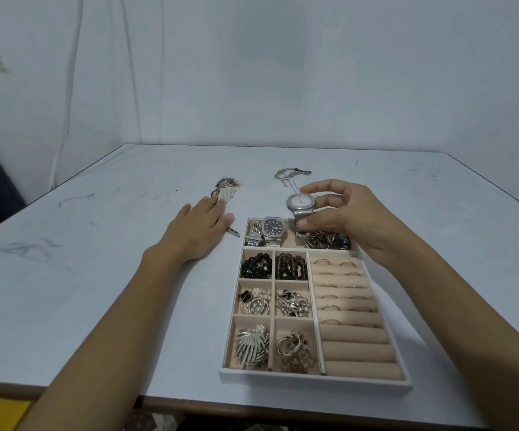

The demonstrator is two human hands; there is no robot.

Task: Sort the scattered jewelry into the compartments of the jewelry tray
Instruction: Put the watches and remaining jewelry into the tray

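Note:
The beige jewelry tray (314,379) lies near the table's front edge, its small compartments filled with beads, brooches and rings. My right hand (342,219) pinches a silver white-faced watch (301,204) just above the tray's top compartment, where a dark-faced watch (273,227) and a pile of dark chain pieces (326,241) lie. My left hand (203,227) rests flat on the table left of the tray, its fingers on a patterned necklace piece (225,188) that also shows below the thumb. A silver chain (289,175) lies loose behind the tray.
Ring rolls (350,303) with several gold rings fill the tray's right side. The white table (96,275) has scuff marks and ends at a draped white backdrop (252,73). A dark object stands off the table's left edge.

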